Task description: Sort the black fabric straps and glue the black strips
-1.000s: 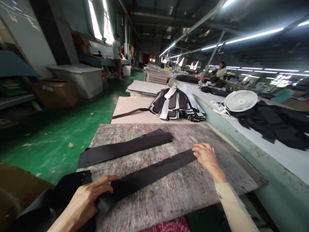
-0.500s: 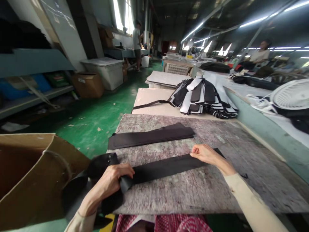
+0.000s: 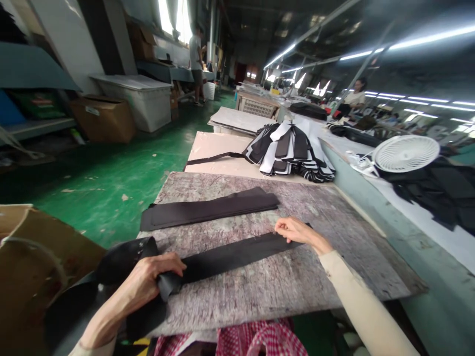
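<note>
A long black fabric strip [image 3: 230, 254] lies slantwise over the worn, mottled board [image 3: 260, 296]. My left hand [image 3: 163, 271] is closed around its folded near part at the board's left edge, where more black material [image 3: 126, 257] bunches up and hangs over the side. Over the strip's right end, my right hand [image 3: 297, 231] has its fingertips pinched together; whatever they may hold is too small to make out. Behind the strip rests a flat stack of black fabric pieces [image 3: 211, 210], touched by neither hand.
Beyond the board, black and white pieces [image 3: 289, 148] are heaped on a pale sheet [image 3: 215, 143]. A cardboard box [image 3: 25, 277] stands at my left. To the right, a white fan [image 3: 406, 153] sits on a raised table. Two people [image 3: 196, 64] are farther off.
The whole view has swung to the right, so things appear farther left. Both hands stay at the strip, the left gripping it and the right pinched near its far end.
</note>
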A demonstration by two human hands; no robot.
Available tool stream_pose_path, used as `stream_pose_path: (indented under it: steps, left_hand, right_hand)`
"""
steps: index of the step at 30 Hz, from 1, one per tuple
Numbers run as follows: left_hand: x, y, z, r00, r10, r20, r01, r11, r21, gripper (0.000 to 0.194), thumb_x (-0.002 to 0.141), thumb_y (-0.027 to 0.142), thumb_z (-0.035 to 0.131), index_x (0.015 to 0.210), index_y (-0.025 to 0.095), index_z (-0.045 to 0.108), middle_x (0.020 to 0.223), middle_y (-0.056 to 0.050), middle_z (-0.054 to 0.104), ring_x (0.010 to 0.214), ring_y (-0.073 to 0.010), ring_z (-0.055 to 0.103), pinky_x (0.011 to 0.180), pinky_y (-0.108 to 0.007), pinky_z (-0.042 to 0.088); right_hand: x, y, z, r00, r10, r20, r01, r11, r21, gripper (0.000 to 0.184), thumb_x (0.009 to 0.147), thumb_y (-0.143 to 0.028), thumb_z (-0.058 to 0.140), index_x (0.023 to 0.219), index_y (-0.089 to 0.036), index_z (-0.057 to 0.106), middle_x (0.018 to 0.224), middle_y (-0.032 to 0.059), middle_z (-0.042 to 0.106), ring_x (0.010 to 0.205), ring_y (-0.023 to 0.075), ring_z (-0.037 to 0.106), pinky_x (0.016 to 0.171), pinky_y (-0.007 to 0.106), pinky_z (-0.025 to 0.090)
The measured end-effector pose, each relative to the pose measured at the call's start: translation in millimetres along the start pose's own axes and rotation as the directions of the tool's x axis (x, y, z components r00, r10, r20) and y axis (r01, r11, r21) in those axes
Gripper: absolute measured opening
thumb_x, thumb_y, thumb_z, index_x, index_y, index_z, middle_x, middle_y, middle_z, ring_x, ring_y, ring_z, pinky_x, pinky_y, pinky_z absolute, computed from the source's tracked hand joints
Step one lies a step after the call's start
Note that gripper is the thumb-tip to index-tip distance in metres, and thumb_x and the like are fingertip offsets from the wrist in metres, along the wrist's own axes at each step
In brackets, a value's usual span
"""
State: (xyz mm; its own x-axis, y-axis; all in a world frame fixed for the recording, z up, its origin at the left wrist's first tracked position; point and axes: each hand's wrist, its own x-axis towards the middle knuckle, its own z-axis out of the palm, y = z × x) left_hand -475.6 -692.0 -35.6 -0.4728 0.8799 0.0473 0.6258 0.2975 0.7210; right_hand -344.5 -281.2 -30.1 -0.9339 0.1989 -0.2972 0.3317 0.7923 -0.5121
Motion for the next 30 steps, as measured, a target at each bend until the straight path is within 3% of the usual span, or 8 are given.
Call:
stream_pose_path:
  steps: [5, 13, 20, 25, 30]
  left_hand:
    - [-0.7, -4.1, 0.9, 1.000, 0.005, -0.003, -0.005, 1.000, 0.020, 0.028, 0.072, 0.007, 0.047, 0.079, 0.021, 0.070, 0.095, -0.004, 0.072, 0.091, -0.0180, 0.067, 0.081, -0.024, 0.050]
    - [-0.8, -6.1, 0.4, 1.000, -0.002, 0.013, 0.001, 1.000, 0.008, 0.024, 0.075, 0.011, 0.046, 0.080, 0.020, 0.069, 0.096, -0.006, 0.072, 0.093, -0.0190, 0.066, 0.082, -0.025, 0.049]
    - [1.4, -1.6, 0.4, 1.000, -0.007, -0.009, 0.007, 1.000, 0.009, 0.021, 0.077, 0.017, 0.049, 0.077, 0.021, 0.069, 0.093, -0.005, 0.072, 0.090, -0.0199, 0.067, 0.080, -0.025, 0.051]
    - [0.2, 14.2, -12.0, 0.991, 0.111, -0.071, -0.111, 0.994, 0.000, 0.016, 0.081, 0.031, 0.057, 0.077, 0.023, 0.071, 0.087, -0.005, 0.073, 0.082, -0.0214, 0.069, 0.073, -0.023, 0.052]
    - [-3.2, 38.3, -24.7, 0.972, 0.226, -0.067, -0.222, 0.973, 0.061, 0.030, 0.086, 0.050, 0.049, 0.094, 0.031, 0.071, 0.097, -0.006, 0.073, 0.087, -0.0225, 0.069, 0.075, -0.025, 0.054]
  right_hand:
    - [1.8, 1.1, 4.5, 0.999, 0.001, -0.045, -0.001, 1.000, 0.009, 0.011, 0.075, -0.027, 0.058, 0.072, -0.017, 0.056, 0.065, -0.0001, 0.060, 0.053, 0.0114, 0.056, 0.049, 0.020, 0.039]
    - [4.2, 5.3, -0.1, 1.000, 0.006, 0.022, -0.008, 0.996, 0.090, 0.013, 0.077, -0.029, 0.056, 0.080, -0.016, 0.056, 0.069, -0.0006, 0.060, 0.045, 0.0093, 0.056, 0.045, 0.020, 0.040]
    - [8.0, 6.8, 1.7, 0.999, 0.051, 0.010, -0.052, 0.972, 0.230, 0.010, 0.068, -0.022, 0.062, 0.070, -0.016, 0.055, 0.060, -0.0035, 0.056, 0.039, 0.0074, 0.050, 0.041, 0.020, 0.035]
    - [1.8, 28.1, -0.5, 1.000, 0.023, 0.021, -0.031, 0.866, 0.499, 0.030, 0.074, -0.041, 0.061, 0.087, -0.015, 0.056, 0.073, 0.0022, 0.061, 0.056, 0.0104, 0.058, 0.051, 0.021, 0.046]
    - [4.0, 42.7, 1.5, 0.980, 0.068, -0.189, 0.076, 0.747, 0.660, 0.049, 0.078, -0.061, 0.051, 0.096, -0.016, 0.053, 0.075, 0.0009, 0.058, 0.040, 0.0026, 0.032, 0.036, 0.018, 0.025]
